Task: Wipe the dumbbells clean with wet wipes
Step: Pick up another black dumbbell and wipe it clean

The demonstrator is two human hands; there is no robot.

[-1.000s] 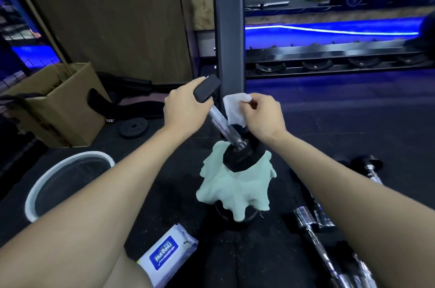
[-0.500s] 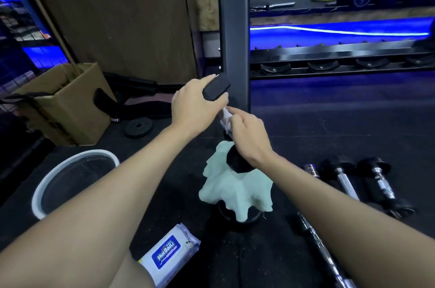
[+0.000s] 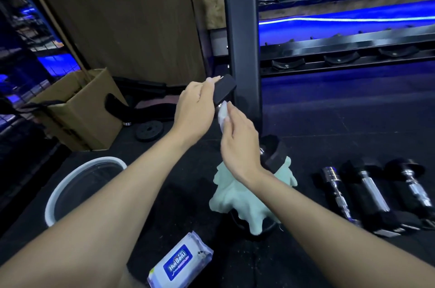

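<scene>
A black dumbbell stands tilted, its lower head [image 3: 274, 153] resting on a pale green cloth [image 3: 237, 198]. My left hand [image 3: 195, 108] grips the upper black head [image 3: 224, 90]. My right hand [image 3: 240, 144] is wrapped round the chrome handle with a white wet wipe [image 3: 222, 116] pinched against it, just under the upper head. The handle itself is mostly hidden by my right hand. A pack of wet wipes [image 3: 180, 264] lies on the floor near me.
Three more dumbbells [image 3: 374, 196] lie on the black floor to the right. A white-rimmed basin [image 3: 77, 179] sits at the left, a cardboard box [image 3: 77, 108] behind it. A dark upright post [image 3: 242, 38] and a rack shelf [image 3: 341, 52] stand just beyond the dumbbell.
My right hand brought the wipe from in front of the post onto the handle, closed round it and slid up toward the upper head. My left hand kept hold of the upper head.
</scene>
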